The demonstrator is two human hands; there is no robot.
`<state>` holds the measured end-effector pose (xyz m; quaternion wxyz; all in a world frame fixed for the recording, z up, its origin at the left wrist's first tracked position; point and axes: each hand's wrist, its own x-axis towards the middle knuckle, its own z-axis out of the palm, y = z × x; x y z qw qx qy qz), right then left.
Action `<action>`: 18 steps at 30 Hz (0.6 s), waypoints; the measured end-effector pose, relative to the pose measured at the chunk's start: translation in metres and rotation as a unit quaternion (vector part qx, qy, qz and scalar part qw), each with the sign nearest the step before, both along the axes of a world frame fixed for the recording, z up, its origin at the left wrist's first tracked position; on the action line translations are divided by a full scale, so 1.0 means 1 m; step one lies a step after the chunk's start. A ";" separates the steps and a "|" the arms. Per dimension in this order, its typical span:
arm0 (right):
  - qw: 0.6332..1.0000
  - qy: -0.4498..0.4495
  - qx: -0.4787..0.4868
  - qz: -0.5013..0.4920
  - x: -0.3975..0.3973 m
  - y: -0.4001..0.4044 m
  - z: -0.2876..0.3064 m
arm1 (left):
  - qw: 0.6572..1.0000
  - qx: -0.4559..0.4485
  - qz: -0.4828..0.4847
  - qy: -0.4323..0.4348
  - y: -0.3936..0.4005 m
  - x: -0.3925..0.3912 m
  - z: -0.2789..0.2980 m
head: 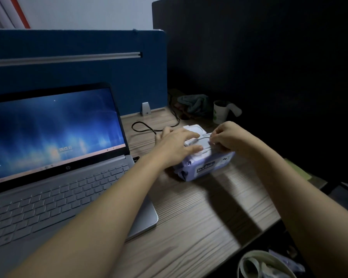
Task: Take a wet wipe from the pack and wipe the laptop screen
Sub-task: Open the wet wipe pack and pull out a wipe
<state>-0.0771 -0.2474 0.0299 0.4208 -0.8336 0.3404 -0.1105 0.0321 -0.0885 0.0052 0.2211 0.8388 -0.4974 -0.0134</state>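
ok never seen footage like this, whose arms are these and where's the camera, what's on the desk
The single picture comes from a camera worn on a person's head, looking down at their own bare arms. On the wood-grain desk sit an open silver laptop, a lilac wet wipe pack, a black cable and a white cup. The left hand presses on the pack's white lid area; the right hand pinches at its top. No wipe is visibly out yet.

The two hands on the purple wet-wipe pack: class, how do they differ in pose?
The left hand lies flat with fingers spread, pressing the purple wet-wipe pack; the right hand is curled, fingertips pinched at the white lid area. Both touch the pack's top.
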 end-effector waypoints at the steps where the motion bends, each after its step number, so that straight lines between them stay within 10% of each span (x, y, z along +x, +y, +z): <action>1: 0.998 -0.038 0.047 -0.015 -0.003 -0.005 -0.002 | 1.000 -0.004 -0.004 -0.008 -0.004 0.002 0.002; 9: 0.965 -0.137 0.208 -0.081 -0.011 -0.014 -0.007 | 0.992 0.042 -0.114 -0.033 -0.036 0.008 0.027; 18: 0.986 -0.110 0.098 -0.080 -0.002 -0.020 -0.025 | 0.987 0.026 -0.146 -0.067 -0.055 0.006 0.029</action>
